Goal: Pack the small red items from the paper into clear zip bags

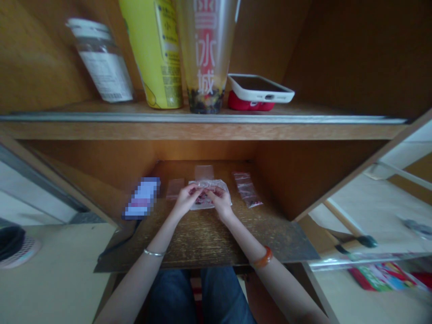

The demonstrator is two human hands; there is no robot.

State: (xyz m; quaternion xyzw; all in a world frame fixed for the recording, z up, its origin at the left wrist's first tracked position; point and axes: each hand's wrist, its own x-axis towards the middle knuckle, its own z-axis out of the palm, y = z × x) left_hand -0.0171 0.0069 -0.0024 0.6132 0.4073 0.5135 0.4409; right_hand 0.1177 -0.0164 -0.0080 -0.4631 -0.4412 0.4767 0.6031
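Note:
My left hand (pixel 186 199) and my right hand (pixel 220 202) meet above a crinkled clear plastic bag (pixel 209 194) on the dark wooden desk (pixel 202 238), pinching it with their fingertips. Something pink and dark lies inside the bag, too small to identify. Beyond my hands lie a flat clear plastic sleeve (pixel 204 172) and a smaller one (pixel 175 188). A small zip bag with pink contents (pixel 247 189) rests to the right. A blurred blue-and-white packet (pixel 142 198) lies to the left.
Wooden side walls and a shelf (pixel 202 130) box in the desk. On the shelf stand a glass jar (pixel 101 60), a yellow bottle (pixel 155 54), a plastic drink cup (pixel 204 56) and a phone (pixel 259 88) on a red stand (pixel 249 102). My jeans (pixel 199 297) show below the desk edge.

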